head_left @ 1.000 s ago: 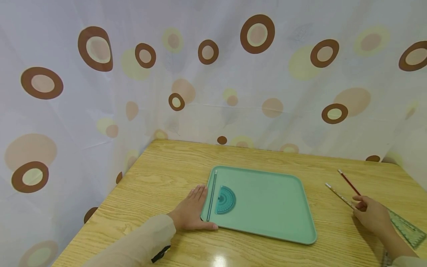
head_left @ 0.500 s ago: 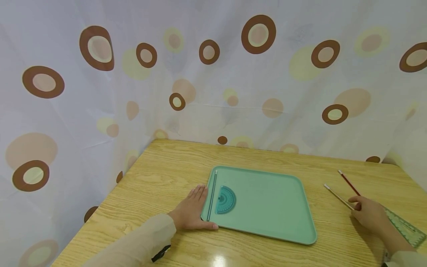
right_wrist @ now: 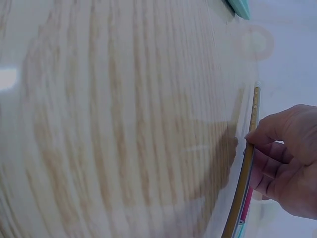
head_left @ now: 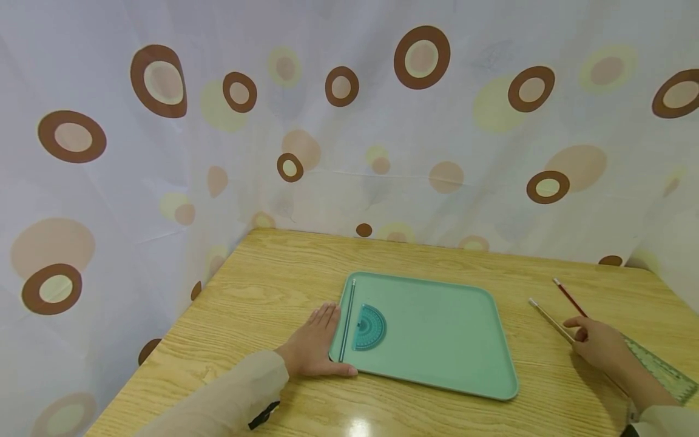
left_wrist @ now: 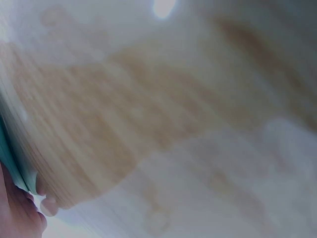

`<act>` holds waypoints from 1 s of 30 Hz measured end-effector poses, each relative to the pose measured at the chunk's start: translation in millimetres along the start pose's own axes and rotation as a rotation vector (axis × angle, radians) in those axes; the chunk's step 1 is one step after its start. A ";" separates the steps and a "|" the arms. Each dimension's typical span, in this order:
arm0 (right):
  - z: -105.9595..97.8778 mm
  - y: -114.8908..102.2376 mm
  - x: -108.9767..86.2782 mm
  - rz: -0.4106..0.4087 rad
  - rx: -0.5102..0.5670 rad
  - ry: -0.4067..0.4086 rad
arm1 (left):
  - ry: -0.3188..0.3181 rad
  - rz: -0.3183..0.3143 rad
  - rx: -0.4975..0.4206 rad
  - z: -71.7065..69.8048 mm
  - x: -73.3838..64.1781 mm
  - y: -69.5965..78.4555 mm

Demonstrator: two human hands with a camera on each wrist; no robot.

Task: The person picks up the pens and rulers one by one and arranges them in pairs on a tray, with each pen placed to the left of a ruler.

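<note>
My right hand (head_left: 606, 352) pinches a yellow-gold pencil (head_left: 550, 320) between thumb and fingers, right of the tray. In the right wrist view the pencil (right_wrist: 242, 183) runs long past the fingertips both ways, just above the table. Partly hidden behind that hand lies a red pencil (head_left: 570, 297). My left hand (head_left: 314, 347) rests along the near left corner of a mint-green tray (head_left: 437, 340), fingers straight and thumb on the front rim. On the tray's left side are a dark blue-green pencil (head_left: 347, 321) and a blue protractor (head_left: 371, 328).
A clear greenish set square (head_left: 658, 367) lies right of my right hand, partly covered by the forearm. The wooden table (head_left: 289, 261) meets a patterned curtain (head_left: 382, 133) at the back and sides.
My right hand has shifted slightly left with the yellow-gold pencil, away from the red one. The left hand and the tray stay put.
</note>
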State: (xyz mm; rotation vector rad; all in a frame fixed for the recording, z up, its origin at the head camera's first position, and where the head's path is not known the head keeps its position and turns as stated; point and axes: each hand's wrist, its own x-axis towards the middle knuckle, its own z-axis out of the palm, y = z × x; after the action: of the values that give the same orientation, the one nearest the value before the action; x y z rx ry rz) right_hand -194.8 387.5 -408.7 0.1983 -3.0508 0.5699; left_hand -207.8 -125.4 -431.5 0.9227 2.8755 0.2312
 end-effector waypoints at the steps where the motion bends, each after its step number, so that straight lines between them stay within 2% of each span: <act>1: -0.7 -0.4 0.3 -0.002 0.002 -0.003 | 0.002 0.002 -0.001 0.3 0.0 -0.2; 15: -5.3 0.0 -1.1 0.011 0.051 -0.006 | 0.000 0.000 -0.006 1.0 0.2 -1.2; 30: -10.7 -4.7 -5.4 0.089 0.231 -0.118 | 0.000 -0.007 0.005 1.7 0.4 -0.8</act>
State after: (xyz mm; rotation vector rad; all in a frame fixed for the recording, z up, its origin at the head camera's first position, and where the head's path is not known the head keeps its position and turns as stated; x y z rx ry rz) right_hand -188.8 387.6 -397.3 0.1045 -3.1127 0.9503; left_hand -208.3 -125.6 -433.3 0.9129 2.8804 0.2234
